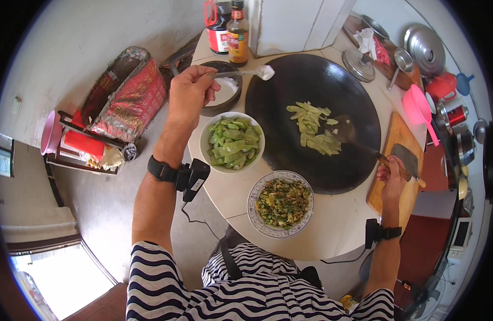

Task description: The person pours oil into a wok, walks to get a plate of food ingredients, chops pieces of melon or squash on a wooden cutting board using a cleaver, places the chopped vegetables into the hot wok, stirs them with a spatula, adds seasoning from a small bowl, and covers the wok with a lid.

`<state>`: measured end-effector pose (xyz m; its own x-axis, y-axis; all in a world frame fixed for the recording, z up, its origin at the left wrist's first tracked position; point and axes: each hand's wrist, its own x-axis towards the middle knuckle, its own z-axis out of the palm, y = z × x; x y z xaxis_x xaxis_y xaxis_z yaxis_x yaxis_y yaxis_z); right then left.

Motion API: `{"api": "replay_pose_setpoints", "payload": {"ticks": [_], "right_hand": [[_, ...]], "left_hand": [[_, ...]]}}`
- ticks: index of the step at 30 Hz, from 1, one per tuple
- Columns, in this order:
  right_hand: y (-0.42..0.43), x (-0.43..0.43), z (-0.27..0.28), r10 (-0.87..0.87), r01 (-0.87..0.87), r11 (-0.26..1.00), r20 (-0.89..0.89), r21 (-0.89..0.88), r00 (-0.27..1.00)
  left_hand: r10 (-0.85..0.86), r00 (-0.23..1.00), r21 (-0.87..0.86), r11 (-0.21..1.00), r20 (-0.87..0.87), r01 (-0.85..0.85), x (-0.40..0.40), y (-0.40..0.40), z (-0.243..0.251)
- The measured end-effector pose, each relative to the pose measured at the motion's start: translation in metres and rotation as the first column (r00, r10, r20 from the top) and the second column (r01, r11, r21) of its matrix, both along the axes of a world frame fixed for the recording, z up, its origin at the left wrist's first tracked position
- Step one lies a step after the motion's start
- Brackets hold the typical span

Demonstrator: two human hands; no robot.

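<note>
My left hand (196, 86) grips the handle of a spoon (246, 73) whose bowl carries a heap of white granules (266, 72). The spoon's tip hangs over the near-left rim of a large black wok (278, 128). Below that hand stands a dark bowl (226, 102) of the same white substance. My right hand (392, 176) holds a wok spatula (360, 146) by its wooden handle. Its blade rests in the wok beside sliced pale green vegetable (310, 126). Left of the wok sits a white bowl (203, 142) of green pods (234, 142).
A patterned bowl (252, 218) of chopped yellow-green food (284, 202) stands at the counter's front. Bottles (238, 38) are at the back. On the right lie a wooden cutting board (384, 160), a cleaver (405, 158), a pink ladle (417, 104) and a glass lid (358, 66).
</note>
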<state>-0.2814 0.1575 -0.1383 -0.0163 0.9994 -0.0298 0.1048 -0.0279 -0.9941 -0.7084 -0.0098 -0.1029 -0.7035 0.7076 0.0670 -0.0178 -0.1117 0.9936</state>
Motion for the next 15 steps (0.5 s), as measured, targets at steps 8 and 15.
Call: {"api": "replay_pose_setpoints", "payload": {"ticks": [8,15], "right_hand": [[-0.008,0.019,-0.009,-0.023,0.022,0.999,-0.025,-0.033,0.999],[-0.003,0.027,0.016,0.054,-0.055,0.998,0.107,0.008,0.993]], "left_hand": [[-0.132,0.991,-0.073,0.989,-0.021,0.130,0.054,0.076,-0.026],[-0.139,0.990,-0.108,0.985,-0.032,0.135,0.054,0.075,-0.027]]}}
